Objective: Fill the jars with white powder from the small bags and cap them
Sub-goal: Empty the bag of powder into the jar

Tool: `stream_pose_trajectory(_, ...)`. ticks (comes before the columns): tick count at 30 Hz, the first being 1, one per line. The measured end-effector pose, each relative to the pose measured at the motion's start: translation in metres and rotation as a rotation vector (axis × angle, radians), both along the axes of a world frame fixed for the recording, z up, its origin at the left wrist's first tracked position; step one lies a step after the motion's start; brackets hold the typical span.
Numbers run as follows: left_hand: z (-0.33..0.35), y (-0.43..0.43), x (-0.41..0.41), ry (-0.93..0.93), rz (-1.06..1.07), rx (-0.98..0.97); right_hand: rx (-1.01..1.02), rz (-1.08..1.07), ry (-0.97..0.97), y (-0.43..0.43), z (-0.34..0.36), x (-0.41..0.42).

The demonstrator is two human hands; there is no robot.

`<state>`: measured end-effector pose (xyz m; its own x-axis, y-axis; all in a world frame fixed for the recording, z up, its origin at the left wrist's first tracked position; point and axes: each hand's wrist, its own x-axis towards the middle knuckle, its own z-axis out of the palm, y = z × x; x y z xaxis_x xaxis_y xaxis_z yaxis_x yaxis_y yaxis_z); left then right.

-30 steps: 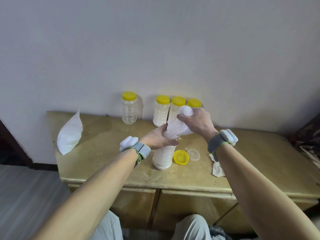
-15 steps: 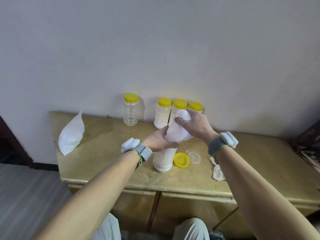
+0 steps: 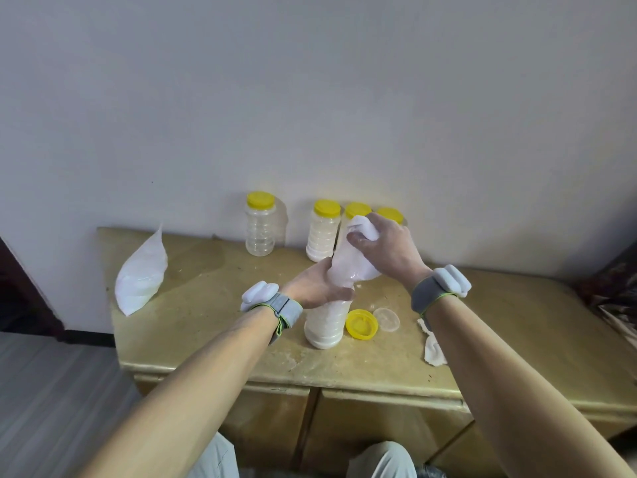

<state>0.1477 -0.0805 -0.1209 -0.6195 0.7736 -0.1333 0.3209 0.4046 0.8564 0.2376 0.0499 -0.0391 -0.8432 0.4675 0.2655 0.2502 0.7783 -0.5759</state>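
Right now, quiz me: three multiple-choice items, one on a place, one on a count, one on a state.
1. The loose yellow cap lies: A on the table, right of the open jar; B on the open jar; C on the floor.
2. How many capped jars stand by the wall? A two; B four; C six.
3. The open jar is: A tipped over; B empty; C upright under a small bag.
A, it rests beside the jar's base; B, four show there; C, left hand and right hand grip the bag above it.
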Motion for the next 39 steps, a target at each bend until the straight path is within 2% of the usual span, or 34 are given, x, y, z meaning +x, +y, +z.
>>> stream_pose_trajectory(9, -0.002, 0.000, -0.001, 0.015, 0.023, -0.028, 0.022, 0.037, -0.063, -0.003, 0.000, -0.001)
stream_pose_trajectory(12, -0.002, 0.001, -0.002, 0.035, 0.018, -0.045, -0.026, 0.002, 0.007, -0.004, 0.001, 0.000)
stream_pose_trajectory(18, -0.002, 0.001, -0.003, 0.058, -0.003, -0.066, 0.040, -0.065, -0.184, 0.003, 0.006, -0.005)
stream_pose_trajectory(24, 0.002, -0.002, -0.001, 0.033, 0.000, -0.072, 0.113, 0.041, -0.259, 0.004, 0.000, -0.006)
stream_pose_trajectory(30, 0.001, -0.002, -0.002, 0.027, 0.002, -0.070, -0.032, 0.130, -0.128, 0.005, 0.000, -0.006)
stream_pose_trajectory(39, -0.003, 0.001, -0.004, 0.021, -0.029, -0.009, -0.114, 0.112, -0.132, 0.010, 0.001, -0.003)
